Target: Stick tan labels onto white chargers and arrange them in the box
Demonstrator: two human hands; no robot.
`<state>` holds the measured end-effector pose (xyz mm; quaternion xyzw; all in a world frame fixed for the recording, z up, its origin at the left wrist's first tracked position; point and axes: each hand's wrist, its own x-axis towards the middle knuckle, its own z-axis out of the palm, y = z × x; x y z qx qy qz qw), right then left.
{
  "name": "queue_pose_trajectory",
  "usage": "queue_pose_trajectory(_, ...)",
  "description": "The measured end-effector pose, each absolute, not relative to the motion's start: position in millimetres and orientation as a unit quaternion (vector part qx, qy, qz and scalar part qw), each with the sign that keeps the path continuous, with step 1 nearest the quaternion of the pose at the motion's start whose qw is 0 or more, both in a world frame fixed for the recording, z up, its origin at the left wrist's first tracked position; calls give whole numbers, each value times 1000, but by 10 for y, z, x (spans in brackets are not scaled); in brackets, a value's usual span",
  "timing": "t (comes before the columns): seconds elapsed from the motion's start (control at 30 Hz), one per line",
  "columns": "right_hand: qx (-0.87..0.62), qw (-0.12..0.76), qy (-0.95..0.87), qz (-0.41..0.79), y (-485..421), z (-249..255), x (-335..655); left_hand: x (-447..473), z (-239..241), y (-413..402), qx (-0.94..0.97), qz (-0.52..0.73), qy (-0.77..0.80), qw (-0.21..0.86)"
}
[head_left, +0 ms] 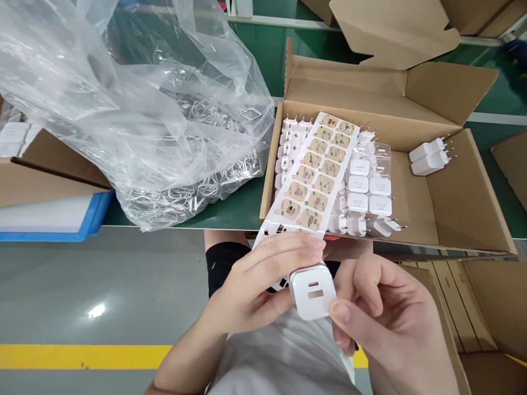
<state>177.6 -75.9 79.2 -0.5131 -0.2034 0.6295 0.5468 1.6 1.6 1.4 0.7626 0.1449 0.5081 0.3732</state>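
Observation:
A white USB charger (314,293), its face with two ports turned up, is gripped in my left hand (263,277) between thumb and fingers. My right hand (382,312) has its fingers curled, thumb and forefinger closed at the charger's right edge. Whether a thin film is also pinched there I cannot tell. A sheet of tan die-cut stickers (315,173) slopes from the box down to my lap, its lower part behind my left hand. Beyond my hands, rows of white chargers (359,203) stand in an open cardboard box (469,192).
A clear plastic bag (193,181) of looped, wire-like pieces lies on the green bench (230,211) at left. A cardboard box (61,170) and a blue-edged tray (94,216) are at far left. Another open carton (489,307) stands low at right, beside my right arm.

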Motion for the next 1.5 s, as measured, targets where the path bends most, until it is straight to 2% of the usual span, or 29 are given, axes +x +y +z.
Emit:
queue_pose_trajectory(0.17,-459,575,-294,611,-792,706,1829,24,-3,19,751,515,161,380)
queue_pose_trajectory(0.57,-512,575,-159,618,-778,855,1684,17,28,33,765,515,150,356)
queue_pose_trajectory(1.3,-487,570,-221,624,-764,708,1739,39,21,27,770,508,150,355)
queue_pose_trajectory(1.5,-529,559,-162,618,-755,777,1696,31,20,25,773,508,152,348)
